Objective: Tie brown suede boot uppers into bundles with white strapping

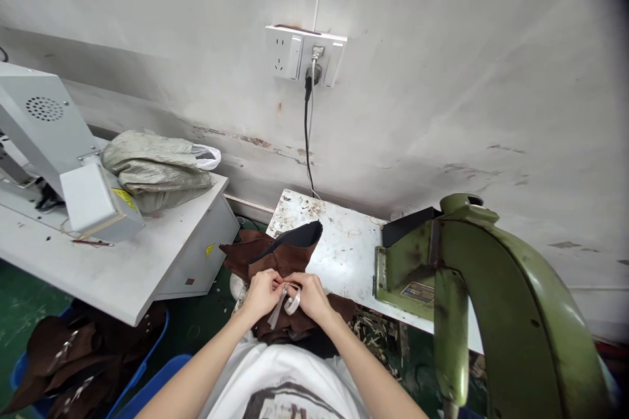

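Observation:
A brown suede piece with a dark lining, shaped like a boot upper, lies in front of me across the corner of the white work table. My left hand is closed, its fingertips pinching at a pale ribbon on the suede. Close beside it, my right hand is also closed in a pinch on the ribbon. One ribbon loop and a loose tail hang below my fingers. Exactly how the ribbon passes between the fingertips is hidden.
To the right stands a green machine with a curved arm. On the left, a white table bears a grey machine and a grey-green sack. Below it, a blue basket holds brown suede pieces. A wall socket has cables hanging down.

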### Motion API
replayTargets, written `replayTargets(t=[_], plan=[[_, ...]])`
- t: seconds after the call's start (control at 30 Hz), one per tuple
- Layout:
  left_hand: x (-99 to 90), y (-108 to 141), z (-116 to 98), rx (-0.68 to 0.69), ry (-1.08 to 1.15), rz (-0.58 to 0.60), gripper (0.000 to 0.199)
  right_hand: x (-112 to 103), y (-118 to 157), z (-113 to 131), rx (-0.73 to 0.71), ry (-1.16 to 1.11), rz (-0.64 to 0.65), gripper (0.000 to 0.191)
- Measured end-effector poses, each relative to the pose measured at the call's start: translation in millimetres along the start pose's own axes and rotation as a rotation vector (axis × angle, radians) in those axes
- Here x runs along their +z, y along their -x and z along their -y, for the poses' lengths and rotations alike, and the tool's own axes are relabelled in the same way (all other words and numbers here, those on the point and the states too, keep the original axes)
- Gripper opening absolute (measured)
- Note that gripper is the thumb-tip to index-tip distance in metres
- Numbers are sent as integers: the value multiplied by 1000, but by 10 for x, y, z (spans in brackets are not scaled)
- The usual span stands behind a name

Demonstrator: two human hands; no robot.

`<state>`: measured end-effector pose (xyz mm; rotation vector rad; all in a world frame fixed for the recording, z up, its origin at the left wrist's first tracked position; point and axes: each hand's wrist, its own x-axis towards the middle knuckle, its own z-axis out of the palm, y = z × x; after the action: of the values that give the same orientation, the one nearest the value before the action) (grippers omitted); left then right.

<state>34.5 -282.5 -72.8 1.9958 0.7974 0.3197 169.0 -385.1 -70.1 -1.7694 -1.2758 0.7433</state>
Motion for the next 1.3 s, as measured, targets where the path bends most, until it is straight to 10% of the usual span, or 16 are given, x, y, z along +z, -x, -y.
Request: replayTargets(t=[0.3,0.53,0.9,1.3], plan=[[-13,115,-23,43,-21,18,14,243,31,10,-39,431,-202,15],[-189,41,47,24,267,208,30,204,60,-60,-26,114,-277,9],[-449,-184,-136,439,-448,454,36,-186,12,-143,-21,39,-91,12],[-553,-187,-37,437,-411,497,32,-323,101,-263,265,-167,-228,30]])
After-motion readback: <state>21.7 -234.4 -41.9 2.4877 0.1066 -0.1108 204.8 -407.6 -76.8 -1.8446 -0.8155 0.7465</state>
